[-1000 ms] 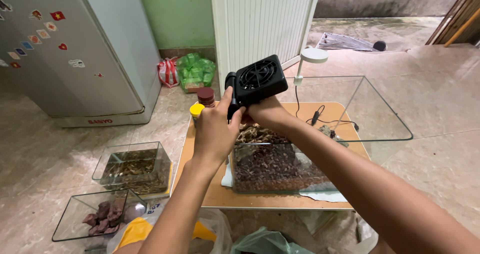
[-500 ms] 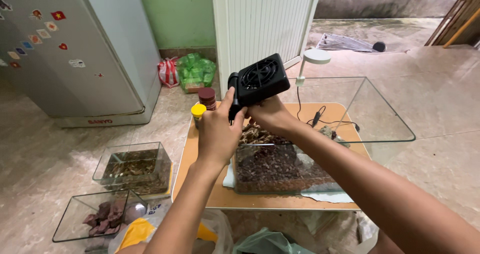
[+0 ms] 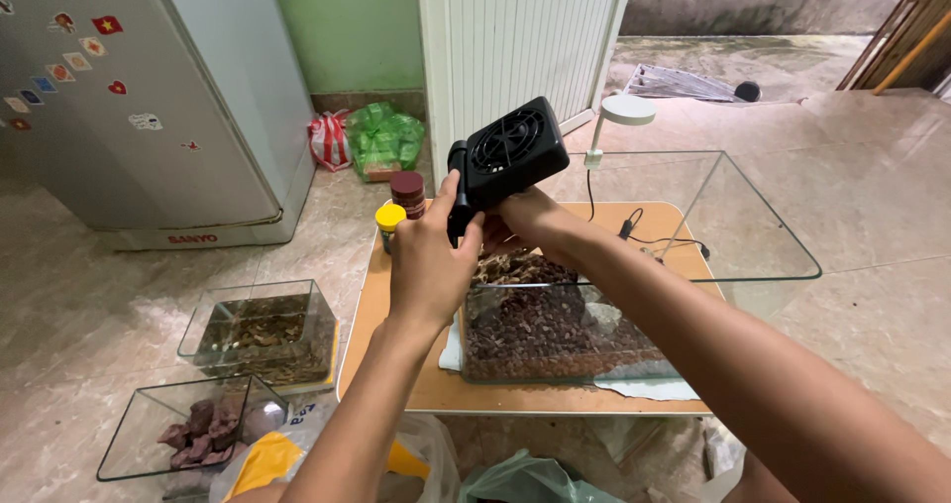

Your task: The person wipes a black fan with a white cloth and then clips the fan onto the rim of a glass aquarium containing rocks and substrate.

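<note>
Both hands, left hand [image 3: 428, 265] and right hand [image 3: 525, 223], are clamped on the black fan unit [image 3: 503, 156] above the glass tank's [image 3: 693, 265] left rim on the low table [image 3: 416, 389]; a slip could crack the glass.

Glass tank [image 3: 693, 255] open above; two jars [image 3: 399, 209] crowd the left, lamp [image 3: 622, 114] perhaps behind.

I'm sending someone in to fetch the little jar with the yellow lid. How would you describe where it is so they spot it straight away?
Find the low wooden table carrying the big glass tank. At its far left corner, beyond the left hand, two small jars stand side by side. Take the yellow-lidded jar, the shorter one, on the left; the red-lidded jar is taller.
</note>
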